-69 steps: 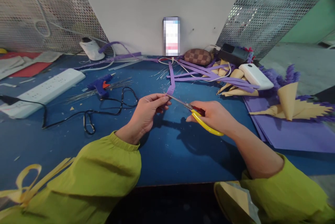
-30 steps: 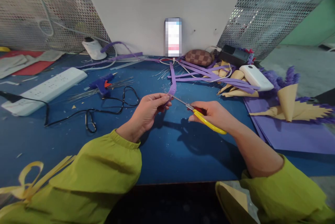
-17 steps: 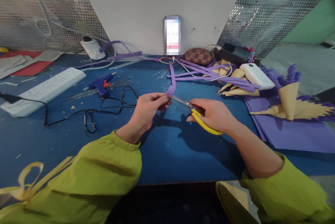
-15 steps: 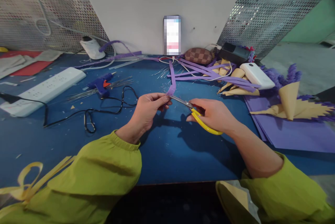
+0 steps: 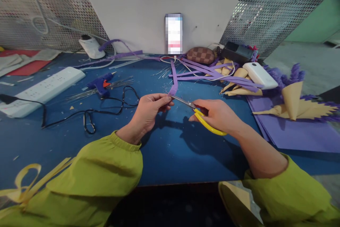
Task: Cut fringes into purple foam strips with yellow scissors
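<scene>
Well left of the phone [image 5: 174, 34] and nearer to us lies a power strip [image 5: 42, 90]; a glue gun [image 5: 100, 85] is also left of the phone, less far out. In front of the phone, a little left, our left hand [image 5: 149, 112] is pinched shut, thumb against forefinger, on the near end of a purple strip [image 5: 174, 83], which runs towards us from just before the phone. We should pinch that end flat, with the fingertips clear of the blades.

Nearer to us than the phone and to its right, the scissors [image 5: 211, 125] point left, tips at the strip beside our left fingertips. Our right hand [image 5: 220, 113] is curled around the handles, gripping them; whether the 2 blades are fully together, we cannot tell. Short, even snips, with the strip fed along by the left hand, should serve us better than long bites, which could cut right through.

Farther right of the phone lie loose purple strips [image 5: 247, 84], then a white power bank [image 5: 259, 75], then purple paper [image 5: 297, 138].
</scene>
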The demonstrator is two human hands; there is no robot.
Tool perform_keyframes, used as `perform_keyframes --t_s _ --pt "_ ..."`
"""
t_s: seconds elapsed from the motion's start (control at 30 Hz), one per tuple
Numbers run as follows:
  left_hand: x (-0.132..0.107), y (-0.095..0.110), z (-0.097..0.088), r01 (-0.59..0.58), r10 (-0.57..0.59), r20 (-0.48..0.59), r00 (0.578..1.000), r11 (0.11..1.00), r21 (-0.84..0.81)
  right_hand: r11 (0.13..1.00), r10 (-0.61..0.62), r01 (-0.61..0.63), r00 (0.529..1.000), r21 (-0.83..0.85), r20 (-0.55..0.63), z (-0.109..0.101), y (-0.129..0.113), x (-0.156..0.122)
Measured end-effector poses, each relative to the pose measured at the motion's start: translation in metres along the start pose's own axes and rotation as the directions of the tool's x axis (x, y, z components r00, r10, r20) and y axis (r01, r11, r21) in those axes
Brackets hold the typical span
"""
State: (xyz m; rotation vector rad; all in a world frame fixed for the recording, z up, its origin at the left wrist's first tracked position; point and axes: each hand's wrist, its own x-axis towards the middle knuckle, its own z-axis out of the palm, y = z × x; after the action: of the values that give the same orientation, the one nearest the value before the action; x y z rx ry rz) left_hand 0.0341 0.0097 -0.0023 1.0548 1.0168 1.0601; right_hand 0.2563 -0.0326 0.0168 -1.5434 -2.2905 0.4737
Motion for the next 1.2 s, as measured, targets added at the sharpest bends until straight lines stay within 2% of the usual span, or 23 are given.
perform_keyframes --t_s 0.2,0.57,0.73,0.97,1.2 --pt "0.0012 -0.0003 -0.0005 0.003 -0.003 0.006 1.0 1.0 0.002 1.0 -0.017 0.017 1.0 0.006 0.0 0.0 0.0014 0.0002" --pt "-0.0003 0.0007 -0.0015 -0.071 0.071 0.002 0.997 0.991 0.113 1.0 -0.013 0.013 1.0 0.028 0.021 -0.0008 0.0019 0.0001" --pt "0.0003 0.0024 -0.0016 -0.038 0.039 -0.007 0.999 0.994 0.099 0.996 0.015 -0.02 0.998 0.086 0.054 -0.0015 0.0035 -0.0005" --pt "0.0002 0.0058 -0.0005 0.087 -0.087 0.027 0.996 0.996 -0.023 0.966 0.03 -0.059 0.993 0.251 0.118 0.0011 0.0093 0.0013" --pt "0.0005 0.0038 -0.0018 0.019 -0.02 0.012 1.0 0.999 0.035 0.983 0.07 -0.084 0.993 0.163 0.09 -0.0002 0.0053 0.0016"
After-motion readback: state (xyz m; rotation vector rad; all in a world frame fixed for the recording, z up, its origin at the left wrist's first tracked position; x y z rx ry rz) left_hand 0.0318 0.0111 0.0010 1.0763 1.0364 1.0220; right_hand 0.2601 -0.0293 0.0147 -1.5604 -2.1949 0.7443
